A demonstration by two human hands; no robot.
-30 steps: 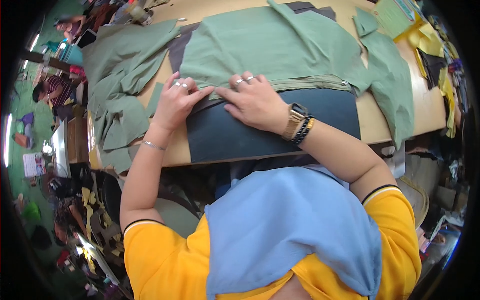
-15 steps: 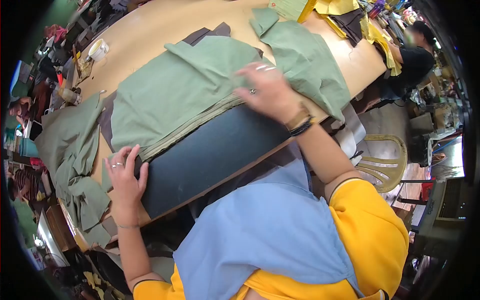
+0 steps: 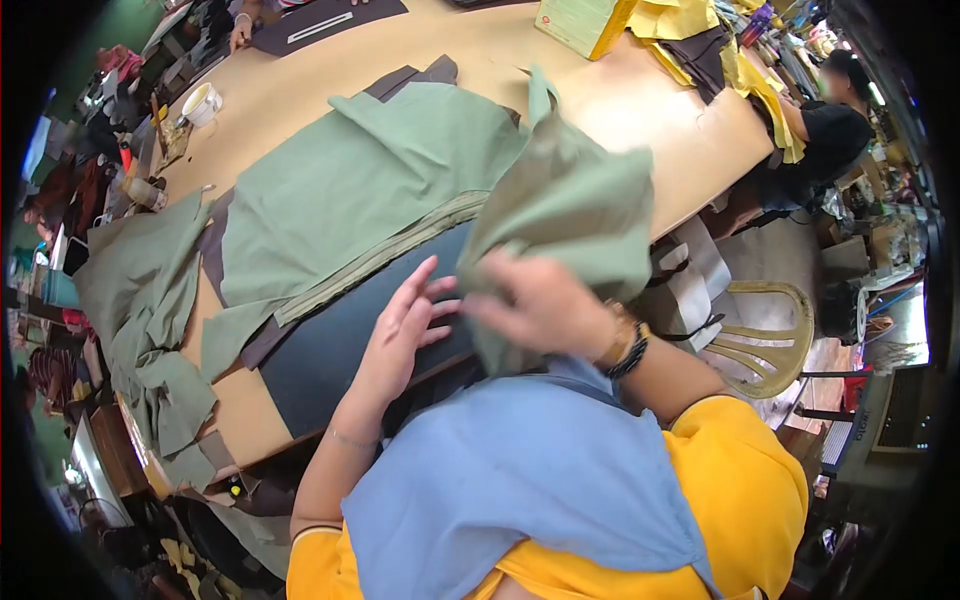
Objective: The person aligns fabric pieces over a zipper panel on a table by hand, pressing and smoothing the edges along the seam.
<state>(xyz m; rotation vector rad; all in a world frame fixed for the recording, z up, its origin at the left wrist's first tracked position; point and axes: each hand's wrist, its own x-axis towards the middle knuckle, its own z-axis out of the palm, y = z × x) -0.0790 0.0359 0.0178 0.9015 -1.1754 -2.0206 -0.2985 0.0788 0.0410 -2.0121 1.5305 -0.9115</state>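
My right hand [image 3: 550, 305], smeared by motion, grips the near edge of a loose green fabric piece [image 3: 580, 205]. That piece is lifted and creased, hanging over the right part of a black board [image 3: 350, 345]. To its left, my left hand [image 3: 402, 328] is raised above the board with its fingers apart, holding nothing. A wide green fabric panel [image 3: 350, 190] lies on the table behind the board, its near edge a thick layered strip [image 3: 385, 250]. Dark brown fabric [image 3: 212, 245] shows from under the panel.
More green fabric [image 3: 150, 300] drapes over the left table edge. A white cup [image 3: 201, 104] stands at the far left of the wooden table [image 3: 480, 50]. Another person's hand [image 3: 241, 32] is near dark fabric at the back. A person [image 3: 835, 125] sits right, beyond a chair [image 3: 765, 340].
My right hand has come toward me, pulling the right-hand green piece off the table. My left hand has left the panel's corner and moved right. A person's hand and dark fabric now show at the back.
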